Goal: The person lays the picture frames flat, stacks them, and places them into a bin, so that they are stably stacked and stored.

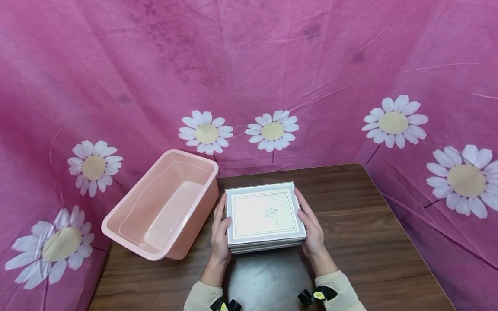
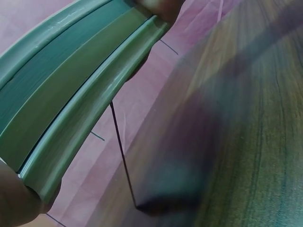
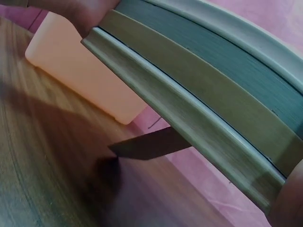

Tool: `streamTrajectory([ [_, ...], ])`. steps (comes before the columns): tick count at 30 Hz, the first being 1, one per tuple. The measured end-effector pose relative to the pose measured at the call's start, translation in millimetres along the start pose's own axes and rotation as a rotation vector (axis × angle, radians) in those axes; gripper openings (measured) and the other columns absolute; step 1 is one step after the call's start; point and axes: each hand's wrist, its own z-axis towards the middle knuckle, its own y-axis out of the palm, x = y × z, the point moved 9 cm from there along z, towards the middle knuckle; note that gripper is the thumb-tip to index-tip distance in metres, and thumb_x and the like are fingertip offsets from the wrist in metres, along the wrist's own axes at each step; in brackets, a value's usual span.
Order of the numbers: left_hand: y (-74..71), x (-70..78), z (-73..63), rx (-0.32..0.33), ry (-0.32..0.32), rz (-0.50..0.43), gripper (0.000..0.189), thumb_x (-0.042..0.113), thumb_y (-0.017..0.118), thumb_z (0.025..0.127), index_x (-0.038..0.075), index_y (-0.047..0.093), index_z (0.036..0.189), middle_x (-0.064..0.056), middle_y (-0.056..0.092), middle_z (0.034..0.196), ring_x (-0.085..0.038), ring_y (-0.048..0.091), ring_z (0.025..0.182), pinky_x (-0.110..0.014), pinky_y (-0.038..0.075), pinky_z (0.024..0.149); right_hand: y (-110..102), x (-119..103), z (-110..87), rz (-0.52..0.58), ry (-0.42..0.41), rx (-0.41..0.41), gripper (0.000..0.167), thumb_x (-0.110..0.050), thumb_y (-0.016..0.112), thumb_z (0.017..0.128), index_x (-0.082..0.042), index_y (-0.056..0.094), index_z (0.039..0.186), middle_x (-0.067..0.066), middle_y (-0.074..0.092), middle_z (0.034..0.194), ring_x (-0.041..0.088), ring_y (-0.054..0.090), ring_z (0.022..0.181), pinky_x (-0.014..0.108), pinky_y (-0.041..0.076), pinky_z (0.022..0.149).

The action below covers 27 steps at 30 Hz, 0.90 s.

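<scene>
Both hands hold a stack of picture frames [image 1: 262, 214] level in front of the body. The top one has a pale grey border and a cream face with a small leaf sprig. My left hand [image 1: 221, 235] grips the left side, thumb at the top edge; my right hand [image 1: 313, 229] grips the right side likewise. In the left wrist view, the stack's layered edges [image 2: 71, 90] show green and teal. Below the stack in the right wrist view, a dark stand flap [image 3: 151, 144] hangs down towards the table. The fingers under the stack are mostly hidden.
A pink plastic tub [image 1: 194, 224] stands to the left on the dark wooden table [image 1: 350, 224], its inside bare. Behind and around the table hangs a magenta cloth [image 1: 249, 65] printed with white daisies. A strap with a small black device [image 1: 317, 296] sits on each wrist.
</scene>
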Motion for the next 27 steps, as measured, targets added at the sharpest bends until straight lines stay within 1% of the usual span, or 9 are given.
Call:
streamTrajectory([
  [4,0.3,6.3,-0.1,-0.001,-0.016,-0.043,0.072,0.004,0.037,0.099,0.010,0.034,0.170,-0.009,0.024,0.179,-0.006,0.032,0.154,-0.016,0.027,0.119,4.6,-9.1,1.5,0.005,-0.019,-0.001,0.059,-0.018,0.032,0.114,-0.003,0.026,0.170,0.014,0.018,0.181,-0.006,0.032,0.155,0.013,0.026,0.122],
  [7,0.2,10.5,-0.3,-0.002,-0.025,-0.062,0.072,0.004,0.036,0.099,0.011,0.031,0.171,-0.009,0.024,0.179,-0.008,0.034,0.153,-0.017,0.029,0.118,8.8,-16.6,3.3,0.002,-0.025,-0.006,0.058,-0.016,0.032,0.113,-0.003,0.028,0.170,0.014,0.021,0.180,-0.002,0.032,0.154,0.015,0.026,0.122],
  [10,-0.2,16.2,-0.5,-0.001,-0.024,-0.063,0.072,0.004,0.035,0.100,0.012,0.031,0.171,-0.009,0.025,0.178,-0.011,0.034,0.152,-0.019,0.029,0.118,12.5,-23.8,6.0,-0.017,-0.025,-0.013,0.058,-0.016,0.033,0.113,-0.003,0.030,0.169,0.013,0.022,0.179,0.001,0.031,0.154,0.016,0.025,0.121],
  [13,-1.1,24.4,-0.2,0.006,-0.010,-0.051,0.072,0.005,0.036,0.099,0.013,0.033,0.170,-0.010,0.026,0.176,-0.013,0.034,0.151,-0.020,0.028,0.118,16.3,-29.6,8.5,-0.029,-0.016,-0.021,0.058,-0.015,0.033,0.112,-0.004,0.031,0.169,0.011,0.023,0.178,0.005,0.028,0.155,0.017,0.024,0.121],
  [17,-2.0,37.0,2.0,0.012,0.021,-0.016,0.071,0.005,0.036,0.099,0.014,0.036,0.169,-0.011,0.029,0.174,-0.014,0.033,0.150,-0.023,0.025,0.118,20.3,-34.5,11.5,-0.015,0.001,-0.020,0.058,-0.015,0.032,0.112,-0.006,0.031,0.169,0.006,0.023,0.178,0.009,0.026,0.155,0.019,0.023,0.121],
  [21,-3.6,47.3,4.5,0.024,0.036,0.011,0.071,0.004,0.036,0.099,0.016,0.038,0.169,-0.007,0.030,0.175,-0.012,0.031,0.153,-0.023,0.024,0.119,23.9,-39.4,15.6,0.000,0.005,-0.017,0.057,-0.015,0.031,0.112,-0.007,0.032,0.169,0.004,0.026,0.177,0.011,0.027,0.155,0.020,0.024,0.121],
  [24,-5.4,54.2,5.8,0.038,0.042,0.006,0.071,0.003,0.036,0.098,0.014,0.038,0.169,-0.005,0.029,0.177,-0.012,0.030,0.155,-0.021,0.024,0.120,28.1,-43.7,19.6,0.007,0.005,-0.023,0.057,-0.013,0.030,0.112,-0.008,0.033,0.169,0.003,0.028,0.175,0.014,0.029,0.154,0.022,0.026,0.121],
  [27,-5.7,60.9,7.2,0.034,0.038,-0.032,0.071,0.003,0.036,0.099,0.013,0.036,0.169,-0.005,0.028,0.178,-0.013,0.031,0.154,-0.021,0.026,0.120,33.0,-49.7,24.2,0.012,0.002,-0.028,0.058,-0.011,0.030,0.110,-0.009,0.034,0.168,0.003,0.031,0.174,0.015,0.030,0.153,0.023,0.027,0.120],
])
